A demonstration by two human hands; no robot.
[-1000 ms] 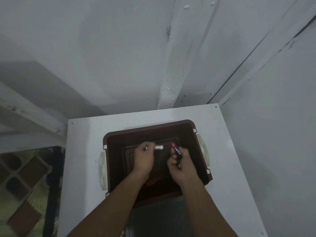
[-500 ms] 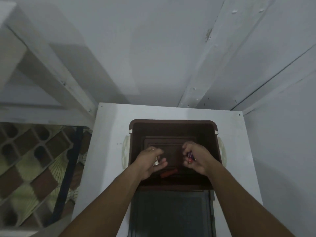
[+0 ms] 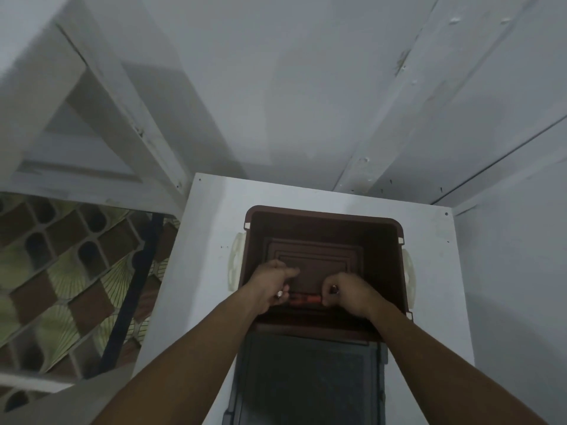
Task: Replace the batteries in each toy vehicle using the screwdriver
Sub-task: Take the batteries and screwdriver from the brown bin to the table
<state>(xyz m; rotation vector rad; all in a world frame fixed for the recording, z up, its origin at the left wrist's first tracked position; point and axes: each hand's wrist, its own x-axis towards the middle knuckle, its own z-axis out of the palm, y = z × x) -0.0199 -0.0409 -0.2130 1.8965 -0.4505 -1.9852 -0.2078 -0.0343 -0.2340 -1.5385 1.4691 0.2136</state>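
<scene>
Screwdriver (image 3: 303, 298) position: we see its red-orange handle lying on the floor of the brown bin (image 3: 380, 240), between our two hands. Largest first, the white bench (image 3: 202, 271) carries the bin, with a dark grey tray (image 3: 306, 378) nearer to us than both hands. Our left hand (image 3: 270, 285) has its grip curled around a small silvery item (image 3: 279, 293), forefinger extended, touching the handle's end. Our right hand (image 3: 346, 294) has its grip closed around a small dark object (image 3: 335, 290); we cannot identify either item.
</scene>
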